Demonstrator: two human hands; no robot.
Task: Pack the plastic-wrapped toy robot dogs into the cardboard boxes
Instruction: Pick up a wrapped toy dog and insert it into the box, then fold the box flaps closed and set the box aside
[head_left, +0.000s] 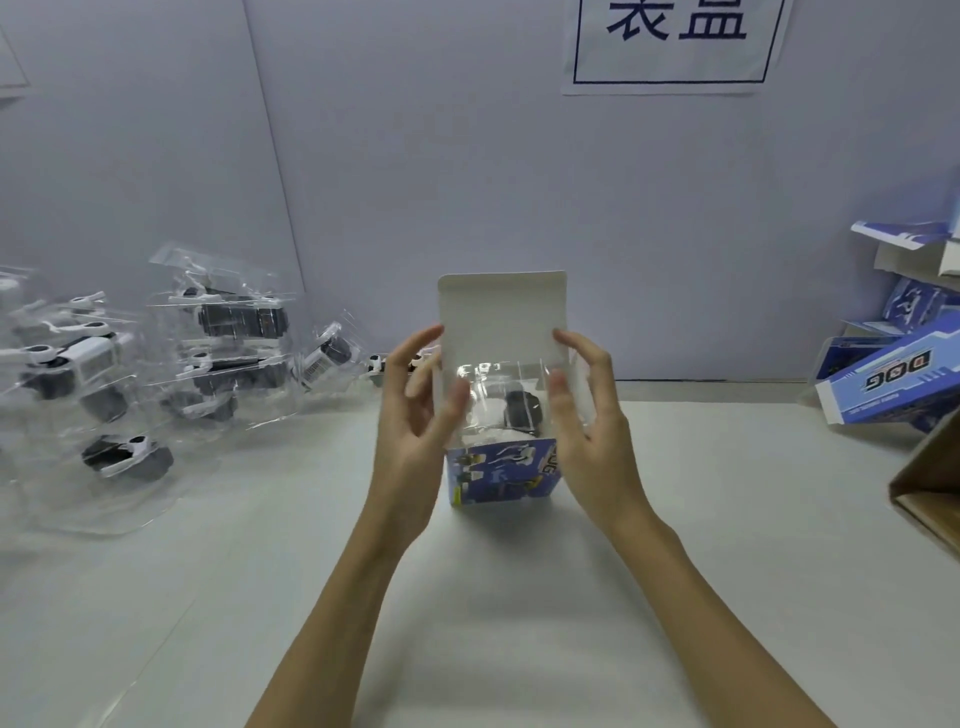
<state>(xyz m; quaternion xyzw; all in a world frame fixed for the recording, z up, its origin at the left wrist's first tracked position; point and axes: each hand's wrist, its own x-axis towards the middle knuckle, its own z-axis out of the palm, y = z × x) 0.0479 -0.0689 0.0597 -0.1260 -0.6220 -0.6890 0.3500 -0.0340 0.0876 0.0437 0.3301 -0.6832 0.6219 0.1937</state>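
A small blue printed cardboard box (501, 475) stands upright at the middle of the white table, its white lid flap (501, 317) raised. A plastic-wrapped toy robot dog (519, 413), black and white, sits in its open top, the clear wrap sticking up. My left hand (415, 426) is at the box's left side, fingers touching the wrap. My right hand (592, 431) is at the right side, fingers against the wrap and flap. Several more wrapped dogs (156, 364) lie piled at the left.
Flat and folded blue boxes (898, 379) are stacked at the right against the wall. A brown carton's corner (930, 488) juts in at the right edge. A paper sign (670, 41) hangs on the wall behind.
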